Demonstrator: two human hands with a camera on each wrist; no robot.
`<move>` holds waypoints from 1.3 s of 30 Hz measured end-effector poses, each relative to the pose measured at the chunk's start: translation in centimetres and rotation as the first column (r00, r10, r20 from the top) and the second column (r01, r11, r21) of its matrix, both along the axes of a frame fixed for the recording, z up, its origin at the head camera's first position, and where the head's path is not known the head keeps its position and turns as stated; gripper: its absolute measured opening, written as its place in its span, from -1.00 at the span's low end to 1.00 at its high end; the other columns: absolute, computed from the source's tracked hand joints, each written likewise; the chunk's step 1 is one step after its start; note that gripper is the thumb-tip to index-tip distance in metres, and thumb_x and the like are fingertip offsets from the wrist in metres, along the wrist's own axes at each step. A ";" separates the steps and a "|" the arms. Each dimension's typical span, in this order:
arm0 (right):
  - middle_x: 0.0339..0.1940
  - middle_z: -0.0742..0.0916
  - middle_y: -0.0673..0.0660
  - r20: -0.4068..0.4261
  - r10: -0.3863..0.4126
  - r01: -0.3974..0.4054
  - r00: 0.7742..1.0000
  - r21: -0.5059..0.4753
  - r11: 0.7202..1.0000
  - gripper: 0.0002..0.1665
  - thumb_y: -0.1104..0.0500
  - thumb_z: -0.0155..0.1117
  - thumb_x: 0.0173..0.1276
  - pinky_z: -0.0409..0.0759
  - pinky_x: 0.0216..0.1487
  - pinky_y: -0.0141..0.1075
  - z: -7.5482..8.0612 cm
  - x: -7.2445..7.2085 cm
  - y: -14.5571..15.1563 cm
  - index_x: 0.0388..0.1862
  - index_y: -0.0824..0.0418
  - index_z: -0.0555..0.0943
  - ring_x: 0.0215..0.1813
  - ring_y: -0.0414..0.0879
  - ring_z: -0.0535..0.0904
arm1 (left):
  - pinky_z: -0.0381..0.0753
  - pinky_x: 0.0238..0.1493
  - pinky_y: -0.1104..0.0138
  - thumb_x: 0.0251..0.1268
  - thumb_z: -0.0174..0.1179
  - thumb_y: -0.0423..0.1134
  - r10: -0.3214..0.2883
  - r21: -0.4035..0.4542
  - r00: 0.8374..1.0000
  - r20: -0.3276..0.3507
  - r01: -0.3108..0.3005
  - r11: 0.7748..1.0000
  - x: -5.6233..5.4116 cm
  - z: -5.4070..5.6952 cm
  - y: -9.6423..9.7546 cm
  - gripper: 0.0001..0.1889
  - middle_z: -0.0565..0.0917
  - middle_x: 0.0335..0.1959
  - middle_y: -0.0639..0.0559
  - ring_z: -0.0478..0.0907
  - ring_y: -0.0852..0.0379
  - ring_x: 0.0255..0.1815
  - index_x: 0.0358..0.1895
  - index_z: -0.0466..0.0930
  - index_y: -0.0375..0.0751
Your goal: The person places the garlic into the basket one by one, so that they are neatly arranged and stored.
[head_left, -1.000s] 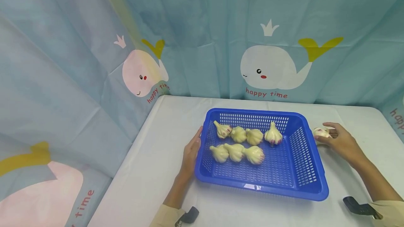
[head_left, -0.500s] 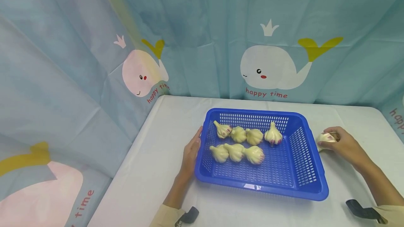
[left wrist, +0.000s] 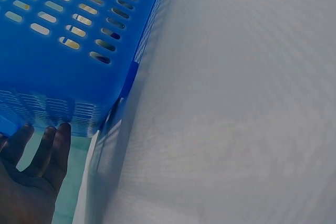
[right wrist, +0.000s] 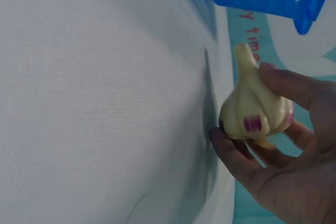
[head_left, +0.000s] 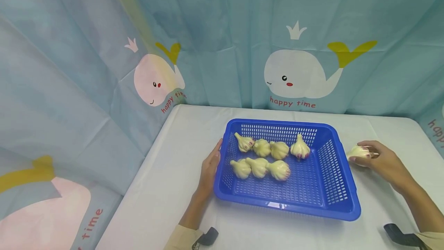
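My right hand (head_left: pixel 387 164) holds a garlic bulb (head_left: pixel 359 152) between thumb and fingers, just beyond the right rim of a blue plastic basket (head_left: pixel 313 213). In the right wrist view this bulb (right wrist: pixel 253 100) shows a purple patch, its stem pointing toward the basket. On the other side, my left hand (head_left: pixel 209 171) touches the basket's outer left wall, fingers extended; the left wrist view has the fingertips (left wrist: pixel 64 130) against the slotted wall. Inside the basket, several garlic bulbs (head_left: pixel 280 170) lie in two rows, and one (head_left: pixel 300 148) stands stem up in the back row.
A white-covered table (head_left: pixel 163 188) carries the basket, its far edge meeting a blue-green curtain (head_left: pixel 222 72) printed with whales. The basket's front right part has bare slotted floor. Dark wrist mounts (head_left: pixel 402 236) sit at both sleeves.
My right hand has drawn slightly right and toward me with the garlic bulb, which has turned so that its stem points at the basket. The left hand and basket stay put.
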State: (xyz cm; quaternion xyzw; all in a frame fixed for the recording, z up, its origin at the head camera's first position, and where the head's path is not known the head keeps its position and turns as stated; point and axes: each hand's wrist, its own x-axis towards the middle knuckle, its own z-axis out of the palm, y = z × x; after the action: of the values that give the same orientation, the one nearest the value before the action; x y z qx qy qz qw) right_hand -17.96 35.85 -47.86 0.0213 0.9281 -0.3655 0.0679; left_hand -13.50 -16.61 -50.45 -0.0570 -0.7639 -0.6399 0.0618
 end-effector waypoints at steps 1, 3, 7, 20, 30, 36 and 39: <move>0.35 0.45 0.65 -0.008 0.003 -0.003 1.000 -0.005 1.000 0.00 -0.19 0.39 0.50 0.57 -0.21 -0.21 0.1 0.0 0.0 0.58 0.44 0.26 0.21 0.54 0.44 | 0.13 0.70 0.28 0.79 -0.26 0.06 0.001 -0.002 1.000 0.001 -0.001 1.000 0.0 0.0 0.0 -0.44 0.30 0.66 0.21 0.15 0.17 0.71 0.69 0.23 0.06; 0.32 0.49 0.65 -0.017 0.010 -0.010 1.000 -0.007 1.000 -0.01 -0.18 0.41 0.49 0.50 -0.25 -0.34 0.3 0.1 0.0 0.58 0.43 0.28 0.19 0.53 0.48 | 0.13 0.70 0.29 0.79 -0.26 0.07 0.003 -0.007 1.000 0.001 -0.003 1.000 0.1 0.1 0.0 -0.44 0.30 0.66 0.23 0.15 0.19 0.71 0.69 0.23 0.08; 0.29 0.51 0.65 -0.014 0.015 -0.015 1.000 0.002 1.000 -0.02 -0.18 0.41 0.48 0.51 -0.26 -0.36 0.4 0.2 0.0 0.55 0.45 0.31 0.19 0.54 0.49 | 0.13 0.70 0.28 0.79 -0.27 0.06 0.001 -0.006 1.000 0.001 -0.001 1.000 0.1 0.1 0.1 -0.45 0.30 0.66 0.23 0.15 0.18 0.71 0.69 0.23 0.08; 0.48 0.35 0.70 0.019 0.019 -0.019 1.000 -0.008 1.000 0.03 -0.23 0.38 0.49 0.56 -0.15 -0.20 0.3 0.4 0.4 0.63 0.38 0.26 0.30 0.63 0.45 | 0.13 0.69 0.34 0.80 -0.25 0.01 0.000 0.010 1.000 -0.009 0.001 1.000 0.0 0.1 0.1 -0.45 0.31 0.66 0.20 0.16 0.17 0.71 0.68 0.24 0.04; 0.51 0.24 0.73 0.067 -0.020 0.023 0.998 -0.044 0.999 0.09 -0.17 0.40 0.49 0.52 0.08 0.36 0.1 0.8 1.0 0.63 0.47 0.14 0.37 0.69 0.24 | 0.13 0.68 0.36 0.79 -0.26 0.04 0.009 -0.007 1.000 0.000 -0.009 1.000 0.0 0.1 0.1 -0.45 0.32 0.65 0.22 0.16 0.20 0.70 0.68 0.24 0.06; 0.47 0.32 0.69 0.050 -0.041 0.042 0.998 -0.019 0.999 0.09 -0.21 0.39 0.48 0.46 -0.13 -0.18 0.2 0.8 1.1 0.62 0.46 0.18 0.28 0.58 0.38 | 0.13 0.69 0.35 0.79 -0.25 0.03 0.012 -0.008 1.000 -0.005 -0.012 1.000 -0.1 0.0 0.1 -0.45 0.33 0.65 0.20 0.17 0.18 0.70 0.68 0.25 0.05; 0.47 0.31 0.70 0.034 -0.048 0.049 0.998 -0.024 0.999 0.06 -0.18 0.38 0.49 0.51 -0.11 -0.07 0.3 0.9 1.1 0.59 0.50 0.18 0.30 0.62 0.34 | 0.14 0.68 0.38 0.79 -0.25 0.03 0.013 -0.010 1.000 -0.012 -0.013 1.000 -0.1 -0.1 0.0 -0.45 0.34 0.64 0.20 0.18 0.19 0.70 0.67 0.26 0.04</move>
State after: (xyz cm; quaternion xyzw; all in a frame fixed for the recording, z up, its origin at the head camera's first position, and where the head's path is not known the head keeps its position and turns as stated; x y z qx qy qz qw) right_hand -17.05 36.91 -47.53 0.0490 0.9213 -0.3783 0.0751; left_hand -13.63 -16.61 -50.55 -0.0563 -0.7670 -0.6353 0.0702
